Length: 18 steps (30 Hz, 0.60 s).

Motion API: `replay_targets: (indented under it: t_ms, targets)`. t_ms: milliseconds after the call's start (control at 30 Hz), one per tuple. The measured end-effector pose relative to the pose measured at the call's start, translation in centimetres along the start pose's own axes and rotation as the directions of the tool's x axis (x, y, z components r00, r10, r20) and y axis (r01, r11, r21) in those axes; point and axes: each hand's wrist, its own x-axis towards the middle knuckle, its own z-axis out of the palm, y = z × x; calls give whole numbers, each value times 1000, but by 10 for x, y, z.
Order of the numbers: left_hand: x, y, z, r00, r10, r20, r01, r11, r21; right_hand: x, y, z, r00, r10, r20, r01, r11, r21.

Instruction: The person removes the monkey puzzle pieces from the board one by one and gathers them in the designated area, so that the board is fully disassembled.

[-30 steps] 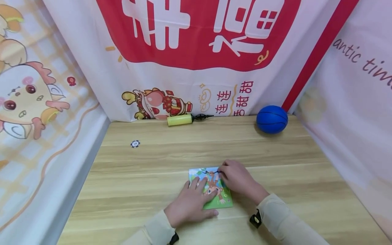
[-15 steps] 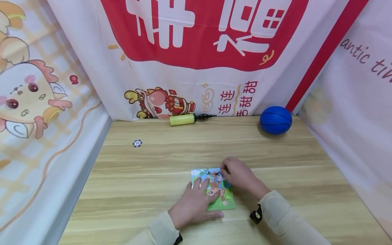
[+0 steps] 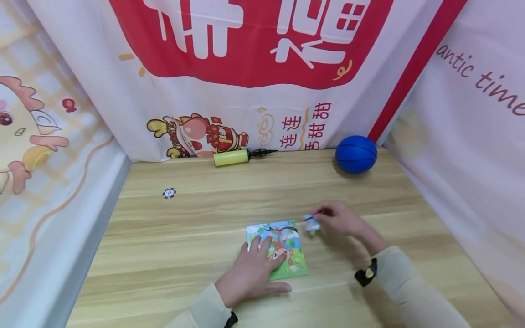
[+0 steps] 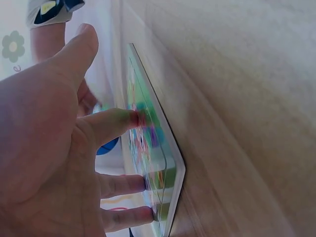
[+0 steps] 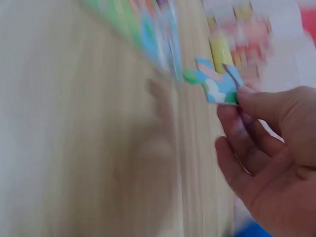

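Observation:
A square jigsaw puzzle [image 3: 292,272] with a cartoon monkey hanging from a branch lies on the table before me. My left hand [image 3: 249,269] rests on its left part, fingers spread, with the fingertips [image 4: 129,118] against the picture in the left wrist view. To the right of the puzzle, my right hand [image 3: 342,222] pinches a loose puzzle piece [image 3: 311,224] between thumb and fingers. That piece [image 5: 217,86] is light blue with green and white patches and a dark branch line. It is raised above the table, apart from the puzzle's upper right corner.
Along the back edge of the wooden table [image 3: 197,291] lie a yellow hand pump [image 3: 231,158] with a black nozzle and a blue ball [image 3: 356,154]. A small round chip [image 3: 169,193] is at the back left. Printed cloth [image 3: 262,73] hangs around the table.
My right hand has lifted the puzzle piece from the puzzle's upper right corner and moved right with it. The left hand stays on the puzzle. The head view has shifted slightly.

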Motion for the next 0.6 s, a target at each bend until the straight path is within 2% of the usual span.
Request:
replay_targets:
  t_ms: [133, 200, 300, 400, 467, 600]
  targets:
    - [-1, -2, -2, 1000, 1, -1, -1, 1000, -25, -12, 44, -46, 995, 94, -19, -94, 995, 16]
    - [-3, -3, -3, 1000, 1, -4, -2, 999, -37, -16, 61, -60, 994, 106, -20, -105, 994, 17]
    - [-6, -5, -5, 1000, 5, -9, -5, 999, -52, -20, 74, -71, 995, 101, -22, -101, 995, 5]
    - [-7, -6, -6, 1000, 6, -15, -7, 998, -65, -21, 77, -75, 997, 71, -40, -73, 996, -55]
    - [-6, -6, -5, 1000, 2, -15, -3, 997, -71, -21, 74, -73, 996, 34, -81, -45, 989, -141]
    - [-4, -7, -4, 1000, -2, -18, 1, 997, -80, -18, 45, -49, 989, -78, -123, 38, 953, -301]
